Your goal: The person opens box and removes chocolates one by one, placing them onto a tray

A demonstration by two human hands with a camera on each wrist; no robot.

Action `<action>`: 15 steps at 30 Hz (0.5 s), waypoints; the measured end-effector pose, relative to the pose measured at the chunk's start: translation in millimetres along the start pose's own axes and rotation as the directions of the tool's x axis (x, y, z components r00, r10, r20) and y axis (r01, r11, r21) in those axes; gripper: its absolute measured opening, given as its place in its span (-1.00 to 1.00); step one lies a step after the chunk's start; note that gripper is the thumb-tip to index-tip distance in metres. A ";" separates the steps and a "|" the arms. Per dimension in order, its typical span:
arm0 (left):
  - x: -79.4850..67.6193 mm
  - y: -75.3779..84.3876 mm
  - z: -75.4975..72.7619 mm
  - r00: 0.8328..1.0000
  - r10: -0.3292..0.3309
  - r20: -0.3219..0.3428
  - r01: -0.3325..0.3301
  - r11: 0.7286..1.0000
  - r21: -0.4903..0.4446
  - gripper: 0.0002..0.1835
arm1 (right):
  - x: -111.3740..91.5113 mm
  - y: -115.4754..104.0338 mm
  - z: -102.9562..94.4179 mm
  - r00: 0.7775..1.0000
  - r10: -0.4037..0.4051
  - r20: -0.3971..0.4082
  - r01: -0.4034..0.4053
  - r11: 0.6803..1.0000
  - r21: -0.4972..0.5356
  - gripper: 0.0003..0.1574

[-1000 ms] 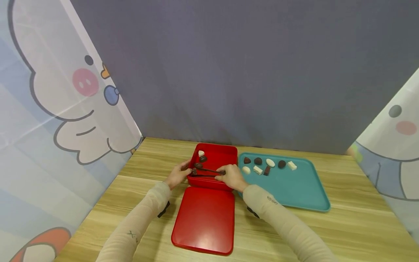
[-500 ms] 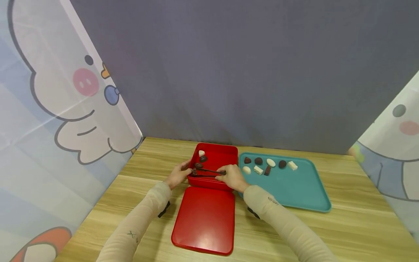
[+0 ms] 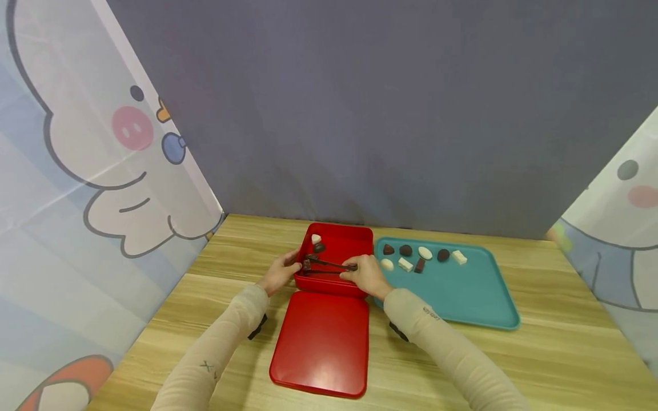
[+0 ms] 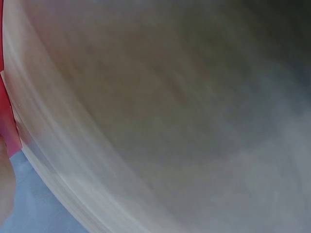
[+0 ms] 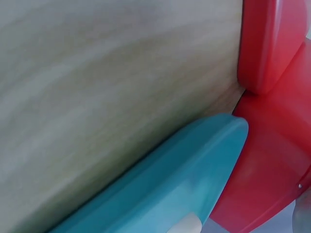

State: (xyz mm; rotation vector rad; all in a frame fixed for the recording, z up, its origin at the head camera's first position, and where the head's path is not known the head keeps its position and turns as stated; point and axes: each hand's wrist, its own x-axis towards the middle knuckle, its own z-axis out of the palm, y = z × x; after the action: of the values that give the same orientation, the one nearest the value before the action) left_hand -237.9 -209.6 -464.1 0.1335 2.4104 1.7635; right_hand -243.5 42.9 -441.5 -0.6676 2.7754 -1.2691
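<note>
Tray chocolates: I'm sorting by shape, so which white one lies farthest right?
The white rectangular chocolate at the row's right end on the teal tray, just right of a round dark one.

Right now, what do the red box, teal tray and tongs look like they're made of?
Red box: likely plastic, glossy, with rounded moulded corners and soft highlights. Teal tray: probably plastic too, smoother satin finish, with a raised rolled rim. Tongs: dark, thin, two slim arms, held by the right hand; could be metal or dark plastic, too small to tell. Table: wood-grain surface, possibly laminate.

Wooden table under red box, red lid, teal tray
</note>
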 end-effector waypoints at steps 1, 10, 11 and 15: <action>-0.7 0.4 0.0 1.000 0.003 -0.004 -0.003 1.000 0.002 -0.43 | 0.2 0.3 -0.6 1.000 0.005 0.000 -0.005 1.000 0.000 -0.70; -3.4 2.5 0.8 1.000 0.006 -0.018 -0.006 1.000 0.010 -0.43 | -1.0 1.3 -7.8 1.000 0.027 -0.012 -0.027 0.999 -0.017 -0.69; -3.0 2.5 0.9 1.000 0.006 -0.018 -0.006 1.000 0.008 -0.43 | -1.0 1.4 -8.5 0.999 0.030 -0.013 -0.030 0.999 -0.013 -0.69; -2.1 2.0 0.8 1.000 0.009 -0.018 -0.009 1.000 0.011 -0.44 | -1.7 2.3 -10.5 0.999 0.048 -0.017 -0.048 0.999 0.014 -0.70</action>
State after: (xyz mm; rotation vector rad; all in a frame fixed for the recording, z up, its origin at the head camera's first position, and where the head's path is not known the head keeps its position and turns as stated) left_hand -235.8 -208.5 -462.3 0.1305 2.4357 1.7632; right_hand -244.7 52.4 -436.4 -0.5885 2.7762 -1.2896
